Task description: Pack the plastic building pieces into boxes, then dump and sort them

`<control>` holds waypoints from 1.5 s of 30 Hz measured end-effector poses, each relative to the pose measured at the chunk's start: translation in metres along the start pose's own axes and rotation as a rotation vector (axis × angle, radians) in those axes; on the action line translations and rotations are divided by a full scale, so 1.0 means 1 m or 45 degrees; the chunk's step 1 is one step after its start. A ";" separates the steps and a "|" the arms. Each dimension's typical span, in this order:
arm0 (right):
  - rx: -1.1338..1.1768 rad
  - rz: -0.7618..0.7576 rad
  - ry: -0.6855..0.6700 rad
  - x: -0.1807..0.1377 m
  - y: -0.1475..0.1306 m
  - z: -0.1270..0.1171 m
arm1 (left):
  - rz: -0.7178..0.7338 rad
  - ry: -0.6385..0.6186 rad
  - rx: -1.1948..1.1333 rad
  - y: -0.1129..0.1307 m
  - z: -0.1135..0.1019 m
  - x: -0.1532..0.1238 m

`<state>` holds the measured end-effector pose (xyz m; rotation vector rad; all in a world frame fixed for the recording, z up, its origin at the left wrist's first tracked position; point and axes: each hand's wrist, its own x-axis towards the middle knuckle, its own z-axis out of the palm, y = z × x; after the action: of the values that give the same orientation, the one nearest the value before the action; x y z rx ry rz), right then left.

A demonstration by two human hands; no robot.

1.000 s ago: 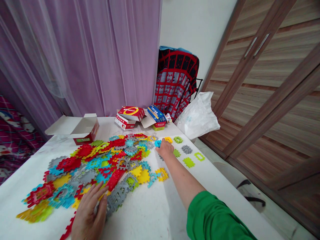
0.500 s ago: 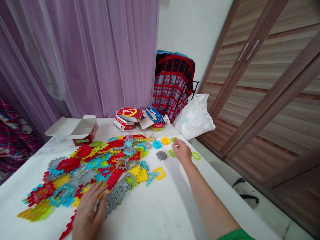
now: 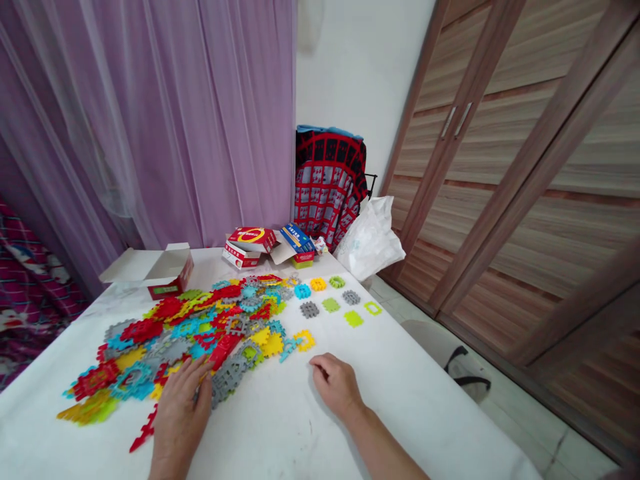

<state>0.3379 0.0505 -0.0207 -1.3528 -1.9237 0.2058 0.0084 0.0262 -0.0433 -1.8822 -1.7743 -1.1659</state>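
Observation:
My left hand (image 3: 183,407) lies with fingers extended over the near edge of a heap of plastic interlocking pieces, touching those by a red strip (image 3: 224,351). My right hand (image 3: 337,385) is just above the white tabletop with its fingers curled in, and nothing shows in it. Close beyond it are a yellow frame piece (image 3: 305,340) and a blue piece (image 3: 289,349). Farther back, separate pieces stand apart from the heap: a blue one (image 3: 303,291), a yellow one (image 3: 318,285), a grey one (image 3: 309,309), a green square (image 3: 354,319) and several others.
An open carton (image 3: 170,272) stands at the back left of the table. Red boxes (image 3: 250,241) and a blue box (image 3: 299,238) sit at the back. A white plastic bag (image 3: 373,237) is at the far right edge, with a wooden wardrobe (image 3: 500,200) beyond.
My right hand has drawn back from the separate pieces toward me, uncovering several of them, including a round green one and a grey one. My left hand stays at the heap. The view has shifted slightly.

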 end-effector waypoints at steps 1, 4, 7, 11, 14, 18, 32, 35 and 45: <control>-0.007 -0.011 -0.038 0.000 -0.002 0.001 | -0.004 0.006 0.007 0.001 0.000 0.000; -0.016 0.028 -0.080 0.003 -0.005 0.003 | -0.003 0.018 0.008 0.004 -0.001 0.001; 0.012 0.115 -0.072 0.008 -0.002 0.004 | -0.006 0.012 0.012 0.008 -0.004 0.004; -0.004 0.192 -0.071 0.012 0.000 0.003 | -0.035 -0.036 0.046 0.016 -0.009 0.003; -0.050 0.212 -0.061 0.013 0.000 0.003 | -0.057 -0.095 0.078 0.021 -0.013 -0.001; -0.087 0.224 -0.078 0.015 0.000 0.005 | -0.088 -0.144 0.112 0.025 -0.017 -0.007; 0.126 0.190 -0.081 0.029 0.005 0.026 | -0.156 -0.363 0.204 0.039 -0.027 -0.013; 0.212 0.173 -0.079 0.033 0.003 0.030 | -0.164 -0.399 0.225 0.041 -0.029 -0.012; 0.519 0.179 -0.026 0.033 0.004 0.032 | -0.144 -0.391 0.209 0.058 -0.037 0.009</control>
<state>0.3148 0.0896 -0.0291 -1.2086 -1.6857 0.6459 0.0491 -0.0041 0.0041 -1.9673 -2.0901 -0.7674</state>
